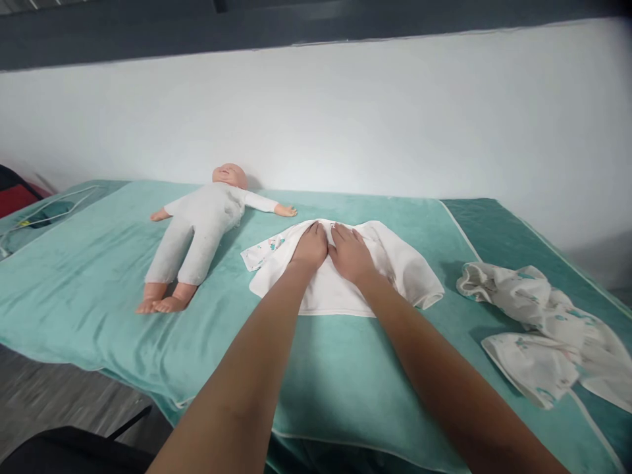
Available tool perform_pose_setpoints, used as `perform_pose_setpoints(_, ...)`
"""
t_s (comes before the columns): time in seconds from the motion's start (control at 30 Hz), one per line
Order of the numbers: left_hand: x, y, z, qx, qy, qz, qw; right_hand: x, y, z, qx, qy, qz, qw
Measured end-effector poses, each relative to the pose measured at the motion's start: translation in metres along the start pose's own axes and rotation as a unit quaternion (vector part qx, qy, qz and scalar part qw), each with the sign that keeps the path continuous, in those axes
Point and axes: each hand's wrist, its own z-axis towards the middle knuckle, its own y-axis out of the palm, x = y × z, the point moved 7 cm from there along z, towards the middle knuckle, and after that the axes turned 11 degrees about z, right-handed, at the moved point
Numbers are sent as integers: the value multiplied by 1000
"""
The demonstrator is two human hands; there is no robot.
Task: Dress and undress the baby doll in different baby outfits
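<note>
A small white baby shirt (340, 293) lies spread on the green cloth, with printed teal-and-pink patterns on its left sleeve (264, 252). My left hand (312, 245) rests on the shirt's upper middle, fingers pointing toward the wall. Right beside it, my right hand (350, 253) lies flat on the same shirt with its fingers stretched out. The two hands almost touch at the thumbs. My forearms cover part of the shirt's near side. To the left, a baby doll (200, 210) lies on its back, its head toward the wall and its bare feet toward me.
Crumpled white printed baby trousers (548, 309) lie at the right. A green cover (123, 263) drapes the bed, with a darker green cloth (474, 220) under its right side. Behind rises a white wall (345, 118). A black chair (74, 451) stands at the lower left.
</note>
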Motion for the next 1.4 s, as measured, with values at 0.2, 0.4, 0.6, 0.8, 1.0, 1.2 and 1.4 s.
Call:
perform_pose_setpoints(0.2,-7,2,0,13,-55,-34,998,9,8,4,-16,47,7,999)
perform_pose_setpoints(0.4,-8,-3,-5,35,-49,-33,998,32,0,6,6,119,-14,993)
perform_pose_setpoints(0.6,-6,-14,-11,36,-66,-30,997,16,-4,3,13,17,5,1000)
perform_pose_setpoints(0.8,8,-49,-59,117,-73,-127,982,-14,12,-6,-89,-93,46,991)
perform_pose_setpoints(1.0,-34,-75,-119,253,-145,-166,942,-25,12,-27,-109,-68,12,992)
perform_pose_setpoints(1.2,-109,-58,-147,179,-309,-124,926,-57,-11,-90,-196,-152,112,962)
perform_pose_setpoints(1.4,-70,-70,-139,144,-171,-34,974,17,-77,-83,-95,21,251,963)
